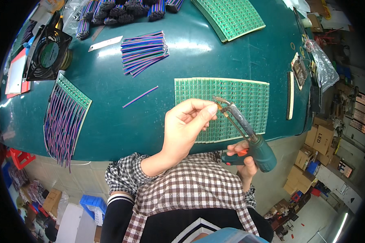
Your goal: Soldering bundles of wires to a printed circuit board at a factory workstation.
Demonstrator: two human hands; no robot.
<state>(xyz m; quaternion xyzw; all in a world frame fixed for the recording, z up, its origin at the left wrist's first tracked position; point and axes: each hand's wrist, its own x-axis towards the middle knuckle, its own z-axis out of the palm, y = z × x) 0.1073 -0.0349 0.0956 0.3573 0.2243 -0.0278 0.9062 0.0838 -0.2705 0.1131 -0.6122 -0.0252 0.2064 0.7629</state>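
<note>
My right hand (247,167) is wrapped around the grip of a dark green soldering gun (264,156) with a red trigger. The gun's long barrel slants up and left to a bent tip, with a thin feed tube alongside. At that tip, the thumb and forefinger of my left hand (185,126) are pinched together by a small brownish end piece (220,107); what lies between them is too small to make out. Beneath both hands and the tip are green circuit board panels (247,97), overlapping in rows. A single striped wire piece (140,96) lies left of them.
A fanned bundle of striped wires (144,50) lies at the back, near thicker bundles (127,10) and stacked boards (235,18). At left, a board with wires attached (71,95) hangs over the table edge below a black fan (48,52). A pale strip (290,95) lies right.
</note>
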